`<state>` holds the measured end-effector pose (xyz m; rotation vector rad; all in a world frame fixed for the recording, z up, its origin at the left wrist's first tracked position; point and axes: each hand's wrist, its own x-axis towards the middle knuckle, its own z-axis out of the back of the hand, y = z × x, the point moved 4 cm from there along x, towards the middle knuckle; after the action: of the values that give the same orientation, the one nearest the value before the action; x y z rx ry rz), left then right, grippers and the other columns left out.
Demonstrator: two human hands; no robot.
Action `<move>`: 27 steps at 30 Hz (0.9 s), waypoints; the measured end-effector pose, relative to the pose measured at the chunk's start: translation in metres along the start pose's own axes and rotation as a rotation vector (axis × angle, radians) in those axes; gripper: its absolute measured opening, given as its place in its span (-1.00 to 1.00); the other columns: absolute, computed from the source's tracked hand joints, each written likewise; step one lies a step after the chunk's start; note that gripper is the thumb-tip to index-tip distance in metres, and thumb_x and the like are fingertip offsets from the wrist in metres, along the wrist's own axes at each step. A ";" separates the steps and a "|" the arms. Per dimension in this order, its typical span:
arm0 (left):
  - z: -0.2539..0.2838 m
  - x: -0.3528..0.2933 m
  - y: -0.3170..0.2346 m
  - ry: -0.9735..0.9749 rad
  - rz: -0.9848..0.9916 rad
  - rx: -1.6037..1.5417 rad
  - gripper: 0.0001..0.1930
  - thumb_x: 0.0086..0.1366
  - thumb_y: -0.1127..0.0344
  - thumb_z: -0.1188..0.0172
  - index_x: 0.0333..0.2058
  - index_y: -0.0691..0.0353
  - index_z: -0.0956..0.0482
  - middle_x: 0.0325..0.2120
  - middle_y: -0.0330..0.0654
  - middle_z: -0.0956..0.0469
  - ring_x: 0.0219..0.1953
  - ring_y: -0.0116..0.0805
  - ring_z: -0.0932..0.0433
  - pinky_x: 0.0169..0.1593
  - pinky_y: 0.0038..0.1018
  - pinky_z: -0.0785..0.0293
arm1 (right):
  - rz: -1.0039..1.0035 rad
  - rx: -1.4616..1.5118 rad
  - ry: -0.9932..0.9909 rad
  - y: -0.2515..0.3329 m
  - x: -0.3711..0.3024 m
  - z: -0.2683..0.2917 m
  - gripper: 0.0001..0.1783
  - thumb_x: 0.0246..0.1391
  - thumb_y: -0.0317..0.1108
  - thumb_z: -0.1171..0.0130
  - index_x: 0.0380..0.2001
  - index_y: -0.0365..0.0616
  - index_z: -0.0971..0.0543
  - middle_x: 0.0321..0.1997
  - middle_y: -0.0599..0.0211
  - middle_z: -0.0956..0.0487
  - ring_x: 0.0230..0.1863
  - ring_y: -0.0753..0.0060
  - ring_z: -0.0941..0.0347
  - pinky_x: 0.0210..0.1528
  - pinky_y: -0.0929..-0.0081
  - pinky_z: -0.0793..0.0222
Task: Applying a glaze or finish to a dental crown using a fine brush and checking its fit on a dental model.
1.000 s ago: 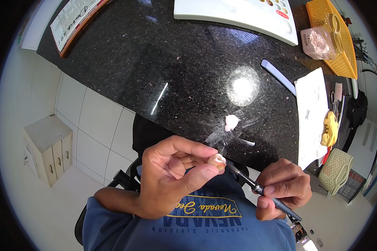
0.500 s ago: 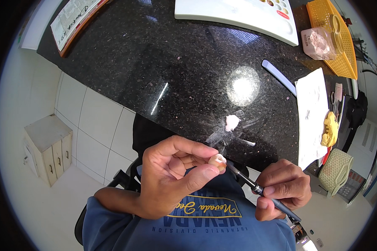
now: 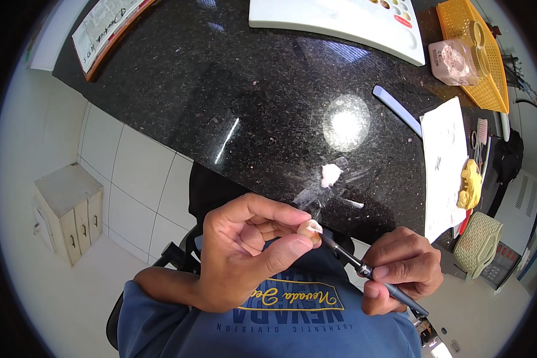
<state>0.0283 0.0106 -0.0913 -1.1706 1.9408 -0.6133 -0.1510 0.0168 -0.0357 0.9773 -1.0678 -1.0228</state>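
Note:
My left hand (image 3: 235, 256) pinches a small, rounded, tooth-like piece (image 3: 310, 232) between thumb and forefinger. The piece is cream and amber, with white material on its upper side. Held like a pen, a slim dark tool (image 3: 348, 256) with a metal collar and tapered tip lies in the fingers of my right hand (image 3: 404, 268). Its tip meets the right side of the piece; the exact kind of tip is too small to tell. Just beyond my hands, a soft-looking white lump (image 3: 330, 175) rests on the black granite worktop (image 3: 262, 113), amid whitish smears.
On the right lie a white paper sheet (image 3: 444, 173), a lavender spatula-like strip (image 3: 397, 110), a yellow dental model (image 3: 471, 184) and a woven basket (image 3: 478, 246). A yellow plastic basket (image 3: 489, 71) and pink-filled jar (image 3: 452, 62) stand farther back, near a white palette (image 3: 334, 21).
The tool and my right fingers have shifted very slightly, and the tip sits a little lower against the piece. My left hand is nearly still.

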 end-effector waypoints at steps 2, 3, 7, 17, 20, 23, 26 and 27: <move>0.000 0.000 -0.001 0.004 -0.004 0.002 -0.81 0.15 0.52 -0.15 -0.25 0.37 -0.39 -0.35 0.00 -0.56 -0.25 -0.25 -0.60 -0.15 -0.25 -0.57 | -0.001 -0.006 0.006 0.001 0.001 0.000 -0.77 -0.35 -0.54 -0.39 -0.52 -0.18 -0.55 -0.58 0.25 -0.54 -0.58 0.39 -0.52 -0.58 0.58 -0.45; 0.000 0.000 -0.001 0.001 -0.006 0.005 -0.81 0.15 0.52 -0.14 -0.25 0.37 -0.39 -0.36 0.00 -0.56 -0.25 -0.25 -0.60 -0.15 -0.25 -0.57 | -0.002 -0.010 0.012 0.001 0.001 -0.001 -0.78 -0.34 -0.54 -0.39 -0.54 -0.18 -0.55 -0.58 0.24 -0.55 -0.58 0.39 -0.52 -0.58 0.58 -0.45; 0.000 0.000 0.000 -0.001 -0.009 0.004 -0.82 0.15 0.53 -0.13 -0.25 0.37 -0.39 -0.38 0.00 -0.56 -0.24 -0.24 -0.60 -0.16 -0.28 -0.57 | 0.042 0.084 0.010 -0.006 -0.007 0.003 -0.73 -0.28 -0.52 -0.37 -0.42 -0.19 -0.52 -0.52 0.21 -0.51 -0.58 0.37 -0.51 -0.58 0.57 -0.45; -0.006 -0.005 -0.004 0.108 -0.182 -0.090 -0.80 0.12 0.68 -0.10 -0.24 0.43 -0.42 -0.35 0.02 -0.55 -0.26 -0.27 -0.59 -0.13 -0.38 -0.58 | 0.247 -0.680 -0.312 0.017 -0.008 0.037 -0.59 0.28 -0.16 0.19 -0.27 -0.33 -0.46 -0.49 0.05 -0.59 -0.46 0.23 -0.55 -0.37 0.37 -0.45; -0.015 -0.006 -0.005 0.110 -0.184 -0.105 -0.81 0.13 0.66 -0.09 -0.24 0.42 -0.42 -0.35 0.02 -0.55 -0.28 -0.28 -0.59 -0.14 -0.39 -0.58 | 0.222 -0.502 -0.343 0.011 -0.016 0.045 -0.58 0.24 -0.12 0.11 -0.29 -0.35 -0.50 -0.44 0.04 -0.60 -0.43 0.22 -0.55 -0.36 0.39 -0.45; -0.034 -0.005 -0.005 0.075 -0.062 -0.011 -0.84 0.20 0.51 -0.02 -0.22 0.30 -0.38 -0.38 -0.07 -0.52 -0.37 -0.31 -0.56 -0.24 -0.43 -0.52 | 0.222 -0.524 -0.416 0.011 -0.024 0.042 -0.56 0.27 -0.11 0.17 -0.23 -0.34 -0.47 -0.39 0.04 -0.57 -0.41 0.35 -0.46 -0.38 0.54 -0.36; -0.040 -0.003 -0.002 0.094 -0.039 -0.037 -0.84 0.24 0.44 -0.05 -0.20 0.28 -0.37 -0.36 -0.08 -0.53 -0.34 -0.32 -0.56 -0.24 -0.42 -0.53 | 0.161 -0.829 -0.291 0.009 -0.016 0.040 -0.62 0.28 -0.20 0.17 -0.27 -0.32 -0.50 -0.33 0.08 -0.59 -0.37 0.38 -0.48 -0.36 0.55 -0.37; -0.042 -0.004 -0.001 0.101 -0.036 -0.052 -0.84 0.25 0.43 -0.05 -0.20 0.28 -0.37 -0.35 -0.08 -0.53 -0.34 -0.32 -0.56 -0.24 -0.42 -0.53 | 0.177 -0.817 -0.287 0.007 -0.015 0.041 -0.75 0.22 -0.36 0.09 -0.23 -0.32 -0.51 -0.28 0.11 -0.60 -0.30 0.28 -0.51 -0.29 0.50 -0.40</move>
<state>-0.0040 0.0138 -0.0642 -1.2299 2.0356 -0.6555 -0.1920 0.0276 -0.0242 0.0752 -0.8188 -1.3158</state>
